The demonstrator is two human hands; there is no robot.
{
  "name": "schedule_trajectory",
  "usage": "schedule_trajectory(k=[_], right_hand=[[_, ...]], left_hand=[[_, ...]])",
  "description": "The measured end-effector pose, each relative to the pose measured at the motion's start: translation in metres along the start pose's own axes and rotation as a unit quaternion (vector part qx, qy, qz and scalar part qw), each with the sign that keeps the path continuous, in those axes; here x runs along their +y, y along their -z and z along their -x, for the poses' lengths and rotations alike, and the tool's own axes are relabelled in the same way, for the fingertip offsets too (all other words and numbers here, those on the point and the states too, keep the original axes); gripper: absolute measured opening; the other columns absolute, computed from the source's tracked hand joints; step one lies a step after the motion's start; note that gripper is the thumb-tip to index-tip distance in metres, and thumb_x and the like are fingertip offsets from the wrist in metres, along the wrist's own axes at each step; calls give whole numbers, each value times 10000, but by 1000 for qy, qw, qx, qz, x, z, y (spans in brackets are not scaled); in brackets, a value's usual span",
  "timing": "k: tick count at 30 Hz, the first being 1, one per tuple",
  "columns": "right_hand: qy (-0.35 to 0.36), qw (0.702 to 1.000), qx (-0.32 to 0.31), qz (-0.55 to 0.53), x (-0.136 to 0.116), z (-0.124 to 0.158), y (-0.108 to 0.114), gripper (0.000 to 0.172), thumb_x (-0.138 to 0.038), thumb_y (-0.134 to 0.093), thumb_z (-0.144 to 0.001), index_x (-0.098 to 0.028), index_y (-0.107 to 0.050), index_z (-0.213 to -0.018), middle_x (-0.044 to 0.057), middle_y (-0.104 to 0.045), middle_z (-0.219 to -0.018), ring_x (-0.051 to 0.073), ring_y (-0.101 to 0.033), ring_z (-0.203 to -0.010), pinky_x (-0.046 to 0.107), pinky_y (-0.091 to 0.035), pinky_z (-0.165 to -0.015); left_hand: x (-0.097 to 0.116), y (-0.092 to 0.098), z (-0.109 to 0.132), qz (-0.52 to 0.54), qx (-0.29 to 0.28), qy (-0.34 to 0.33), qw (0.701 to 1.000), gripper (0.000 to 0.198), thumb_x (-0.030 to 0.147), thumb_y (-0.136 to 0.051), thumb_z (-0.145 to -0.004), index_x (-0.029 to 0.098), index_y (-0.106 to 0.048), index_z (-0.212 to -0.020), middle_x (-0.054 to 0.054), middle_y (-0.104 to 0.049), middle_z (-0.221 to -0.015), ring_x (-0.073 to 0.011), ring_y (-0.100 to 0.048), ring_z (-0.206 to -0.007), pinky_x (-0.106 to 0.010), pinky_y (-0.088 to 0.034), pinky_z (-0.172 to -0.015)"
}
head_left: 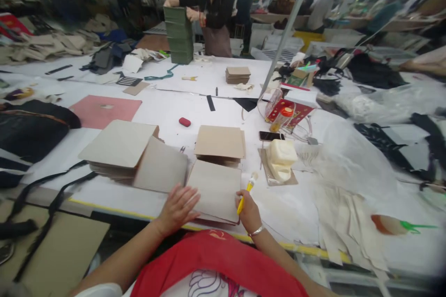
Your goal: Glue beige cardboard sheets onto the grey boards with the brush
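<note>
My left hand (178,208) lies flat with fingers spread on the near left edge of a beige square sheet (218,186) at the table's front edge. My right hand (248,209) is closed round a yellow-handled brush (246,190), whose pale bristles point up and right, just off the sheet's right edge. More beige sheets lie about: a stack (220,143) just beyond, a single tilted sheet (160,165) to the left, and a larger stack (118,145) further left.
A pale yellow glue tub (280,158) sits on a card to the right, with a phone (271,136) and a red box (289,110) behind it. A red oval object (184,122) lies mid-table. Across the table a person (216,9) handles a tall green stack (179,35). Black fabric (28,130) lies left.
</note>
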State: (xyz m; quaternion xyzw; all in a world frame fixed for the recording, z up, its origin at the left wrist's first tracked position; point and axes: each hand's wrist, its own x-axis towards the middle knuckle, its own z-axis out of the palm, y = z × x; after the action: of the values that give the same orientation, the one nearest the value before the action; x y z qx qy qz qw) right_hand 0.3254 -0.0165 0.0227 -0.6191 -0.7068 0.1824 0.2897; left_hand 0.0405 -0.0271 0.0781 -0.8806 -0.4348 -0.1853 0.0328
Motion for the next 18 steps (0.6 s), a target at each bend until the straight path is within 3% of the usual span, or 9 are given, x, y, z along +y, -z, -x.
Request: schedule_trajectory(k=[2, 4, 6, 8, 10, 13, 16, 18], right_hand=[[53, 998, 1, 41, 6, -2, -1, 217, -275, -394, -802, -177, -477, -978, 56, -594, -866, 159, -584, -705, 261, -445, -580], [86, 993, -7, 78, 10, -6, -3, 237, -297, -405, -807, -181, -486, -997, 61, -599, -895, 160, -589, -669, 255, -437, -529], [109, 989, -13, 100, 11, -11, -5, 256, -322, -418, -813, -179, -493, -1011, 62, -606, -901, 155, -591, -628, 248, -428, -490], [124, 987, -2, 103, 9, -15, 0, 274, -351, -436, -816, -168, -504, -1008, 66, -617, -896, 159, -603, -642, 248, -440, -504], [120, 988, 18, 90, 7, -14, 13, 288, -369, -447, -819, -159, -517, -1003, 65, -630, -874, 161, -614, -679, 248, -460, -557], [64, 995, 39, 62, 12, -11, 47, 337, -370, -421, -837, -153, -508, -1079, 61, -644, -853, 146, -616, -689, 244, -471, -627], [-64, 993, 93, 24, 37, -12, 87, 392, -409, -351, -852, -156, -514, -1103, 64, -645, -845, 139, -603, -662, 244, -469, -613], [-172, 974, 147, -16, 62, -17, 111, 427, -454, -308, -850, -148, -560, -1008, 55, -640, -763, 126, -577, -568, 232, -457, -540]], left_hand=[[-33, 15, 16, -78, 6, 111, 991, 514, 427, -551, -741, 231, -458, -1207, -125, -449, -1274, -295, -312, -1232, -528, -172, -1010], [-63, 24, 25, -131, -25, 190, 973, 526, 420, -567, -728, 200, -472, -1196, -151, -409, -1306, -317, -299, -1238, -535, -192, -999], [-85, 26, 28, -152, -52, 223, 961, 480, 395, -559, -738, 177, -501, -1161, -162, -422, -1293, -313, -340, -1214, -510, -243, -984], [-92, 24, 26, -149, -48, 227, 961, 414, 363, -529, -764, 171, -519, -1131, -155, -455, -1266, -294, -381, -1187, -486, -271, -980], [-81, 20, 21, -129, -6, 217, 968, 370, 333, -500, -785, 177, -517, -1120, -141, -481, -1239, -271, -408, -1168, -467, -285, -983], [-47, 10, 12, -64, 71, 198, 975, 380, 291, -496, -789, 191, -472, -1155, -133, -499, -1203, -245, -442, -1132, -428, -341, -961], [-16, -12, 5, 27, 64, 125, 990, 440, 268, -510, -780, 244, -417, -1210, -102, -496, -1211, -229, -455, -1118, -412, -366, -950], [3, -33, 0, 67, 22, 41, 997, 453, 305, -522, -772, 265, -425, -1212, -84, -487, -1236, -231, -444, -1132, -409, -365, -951]])
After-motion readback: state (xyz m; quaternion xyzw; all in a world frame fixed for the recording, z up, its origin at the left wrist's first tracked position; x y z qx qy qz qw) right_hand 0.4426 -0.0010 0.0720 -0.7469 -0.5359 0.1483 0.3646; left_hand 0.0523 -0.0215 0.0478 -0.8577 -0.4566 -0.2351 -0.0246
